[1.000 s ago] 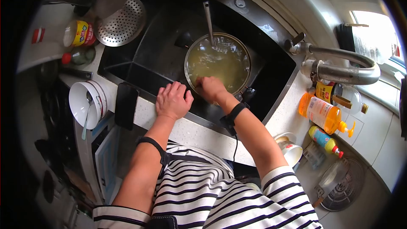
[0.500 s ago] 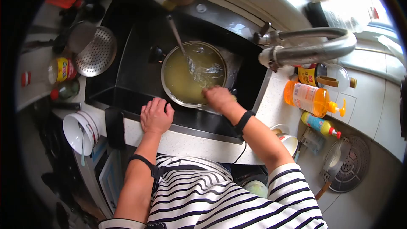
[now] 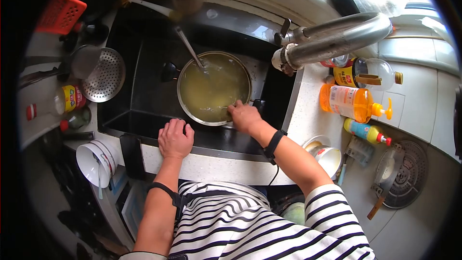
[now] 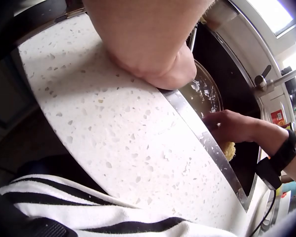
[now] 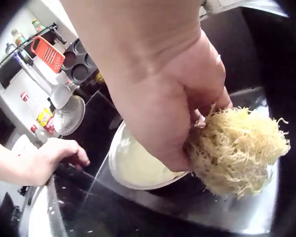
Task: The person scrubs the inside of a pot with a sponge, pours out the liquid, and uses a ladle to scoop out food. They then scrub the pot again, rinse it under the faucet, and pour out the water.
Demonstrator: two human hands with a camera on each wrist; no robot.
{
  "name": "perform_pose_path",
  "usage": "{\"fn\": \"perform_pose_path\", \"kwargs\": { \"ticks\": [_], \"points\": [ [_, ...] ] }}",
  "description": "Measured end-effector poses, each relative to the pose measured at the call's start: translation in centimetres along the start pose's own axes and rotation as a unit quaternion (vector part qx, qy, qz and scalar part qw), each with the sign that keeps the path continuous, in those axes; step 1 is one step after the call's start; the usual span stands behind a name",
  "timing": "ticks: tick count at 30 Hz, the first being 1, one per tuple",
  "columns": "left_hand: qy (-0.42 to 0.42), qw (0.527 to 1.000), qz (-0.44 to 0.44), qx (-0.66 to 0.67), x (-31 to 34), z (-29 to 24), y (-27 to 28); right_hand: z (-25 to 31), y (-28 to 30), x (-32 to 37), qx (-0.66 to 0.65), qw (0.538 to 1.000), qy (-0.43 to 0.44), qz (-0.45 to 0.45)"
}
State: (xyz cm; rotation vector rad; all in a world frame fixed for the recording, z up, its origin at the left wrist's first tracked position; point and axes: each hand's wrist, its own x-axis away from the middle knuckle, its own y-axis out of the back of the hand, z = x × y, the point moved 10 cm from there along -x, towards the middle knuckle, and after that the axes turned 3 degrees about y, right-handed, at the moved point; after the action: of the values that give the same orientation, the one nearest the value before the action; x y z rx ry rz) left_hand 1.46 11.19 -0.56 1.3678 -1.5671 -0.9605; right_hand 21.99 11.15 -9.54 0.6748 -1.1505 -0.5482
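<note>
My right hand (image 3: 246, 118) is at the near right rim of a round metal pot (image 3: 178, 94). Its fingers grip a yellowish, stringy loofah scrubber (image 5: 242, 155), which shows just outside the pot in the right wrist view. Cloudy yellow-green liquid (image 3: 216, 91) fills the pot, which sits in the black sink (image 3: 144, 98). A metal handle (image 3: 188, 45) leans out over its far left rim, its lower end hidden in the liquid. My left hand (image 3: 176, 138) rests on the sink's front edge, fingers relaxed and holding nothing.
A curved faucet (image 3: 341, 41) reaches over the sink's right side. Bottles, including an orange pump bottle (image 3: 344, 100), lie at the right. A perforated skimmer (image 3: 103, 74) lies over the left edge; stacked bowls (image 3: 91, 163) and a black upright object (image 3: 131, 156) are nearer.
My right hand has moved rightward along the pot's near rim, from over the liquid to the near right side. The left hand stays on the sink edge. The head view has shifted.
</note>
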Motion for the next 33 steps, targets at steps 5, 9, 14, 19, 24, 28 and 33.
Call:
{"fn": "perform_pose_path", "kwargs": {
  "ticks": [5,9,14,19,24,28,33],
  "points": [
    [-0.002,1.000,-0.002,-0.006,0.1,0.2,-0.1,-4.4,4.3,-0.8,0.100,0.993,-0.020,-0.055],
    [-0.004,1.000,-0.011,0.002,0.1,0.2,-0.1,-6.1,8.3,-1.6,0.127,0.976,0.011,-0.177],
    [0.002,1.000,-0.004,0.005,0.1,0.4,0.0,-5.6,3.8,-1.4,0.083,0.993,-0.047,-0.071],
    [0.011,1.000,-0.001,0.005,0.1,0.7,-0.2,0.2,-0.4,-0.8,-0.029,0.994,-0.047,0.094],
    [0.006,1.000,-0.006,-0.002,0.1,0.6,-0.2,6.1,-2.3,-2.4,-0.125,0.990,0.018,0.066],
    [0.003,1.000,-0.006,-0.001,0.1,0.6,-0.3,5.8,-1.4,-1.6,-0.114,0.991,0.035,0.065],
    [0.002,1.000,-0.004,0.004,0.1,0.5,-0.2,1.8,-0.4,-0.3,0.021,0.995,0.012,0.098]
  ]
}}
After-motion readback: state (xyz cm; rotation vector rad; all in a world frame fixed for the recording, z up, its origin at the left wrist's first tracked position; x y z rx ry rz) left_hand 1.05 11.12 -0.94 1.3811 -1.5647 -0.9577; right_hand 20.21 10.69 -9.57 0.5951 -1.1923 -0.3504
